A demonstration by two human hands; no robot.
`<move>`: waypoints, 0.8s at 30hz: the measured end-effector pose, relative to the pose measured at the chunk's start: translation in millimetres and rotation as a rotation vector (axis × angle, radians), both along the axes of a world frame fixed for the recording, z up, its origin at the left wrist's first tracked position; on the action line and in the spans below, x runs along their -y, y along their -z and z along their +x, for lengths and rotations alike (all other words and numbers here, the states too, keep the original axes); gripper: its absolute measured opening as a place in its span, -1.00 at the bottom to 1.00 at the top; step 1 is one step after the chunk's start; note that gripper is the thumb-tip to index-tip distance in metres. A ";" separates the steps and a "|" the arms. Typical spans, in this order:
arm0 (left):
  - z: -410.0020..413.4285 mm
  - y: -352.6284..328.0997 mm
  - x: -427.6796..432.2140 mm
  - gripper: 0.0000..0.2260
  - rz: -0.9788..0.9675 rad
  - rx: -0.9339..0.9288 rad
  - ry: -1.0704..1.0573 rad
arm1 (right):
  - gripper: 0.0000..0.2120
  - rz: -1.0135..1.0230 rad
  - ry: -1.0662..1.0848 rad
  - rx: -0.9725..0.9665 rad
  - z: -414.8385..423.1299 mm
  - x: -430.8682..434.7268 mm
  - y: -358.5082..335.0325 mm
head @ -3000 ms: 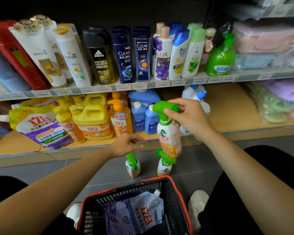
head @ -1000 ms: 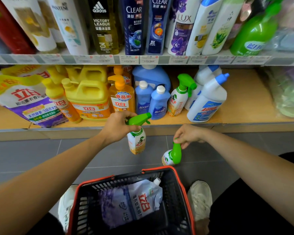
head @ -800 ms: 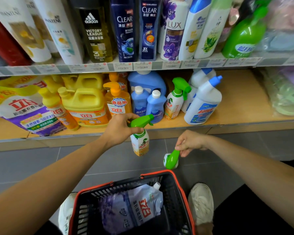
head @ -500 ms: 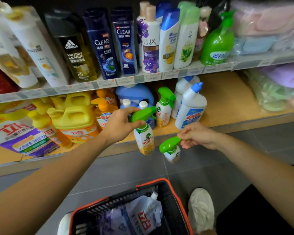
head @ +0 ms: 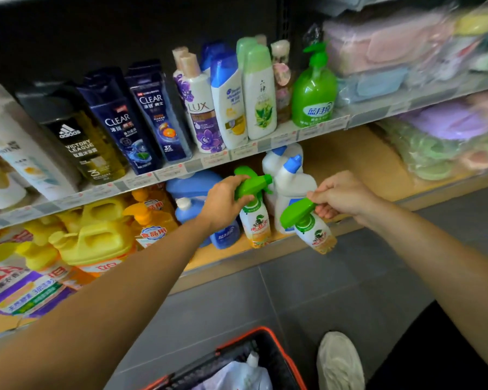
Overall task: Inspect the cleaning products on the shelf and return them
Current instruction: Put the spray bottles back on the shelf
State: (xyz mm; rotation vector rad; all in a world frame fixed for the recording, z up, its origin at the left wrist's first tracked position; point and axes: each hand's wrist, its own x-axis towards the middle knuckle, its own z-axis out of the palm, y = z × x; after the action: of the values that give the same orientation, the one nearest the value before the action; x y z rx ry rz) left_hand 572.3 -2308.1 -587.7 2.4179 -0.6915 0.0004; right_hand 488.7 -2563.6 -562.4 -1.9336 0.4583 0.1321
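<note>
L hand [head: 223,202] out fwd, grip curled round upright spray bottle [head: 255,225] head at lower shelf [head: 355,161] edge. R hand [head: 343,194] grip pinches tilted spray bottle [head: 317,235] head.

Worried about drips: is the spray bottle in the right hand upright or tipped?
Tipped: the green-triggered white and orange spray bottle gripped by the right hand slants, its base lower right.
</note>
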 end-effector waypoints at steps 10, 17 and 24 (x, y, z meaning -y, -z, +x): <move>17.9 21.8 8.9 -0.50 0.011 0.031 -0.076 | -0.83 0.086 0.079 -0.030 2.8 4.1 -2.7; 19.0 24.9 6.0 -0.42 -0.154 -0.084 -0.109 | -0.83 0.093 0.043 -0.050 1.0 -10.3 -1.0; 26.1 20.4 19.1 -0.61 -0.271 -0.277 -0.016 | -0.84 0.073 0.018 -0.039 1.1 -13.6 4.1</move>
State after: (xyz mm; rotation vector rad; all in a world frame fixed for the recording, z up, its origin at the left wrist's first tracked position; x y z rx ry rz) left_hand 598.4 -2327.2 -608.0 2.1105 -0.5095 -0.2161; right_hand 489.8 -2550.1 -566.5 -1.8577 0.4901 0.1733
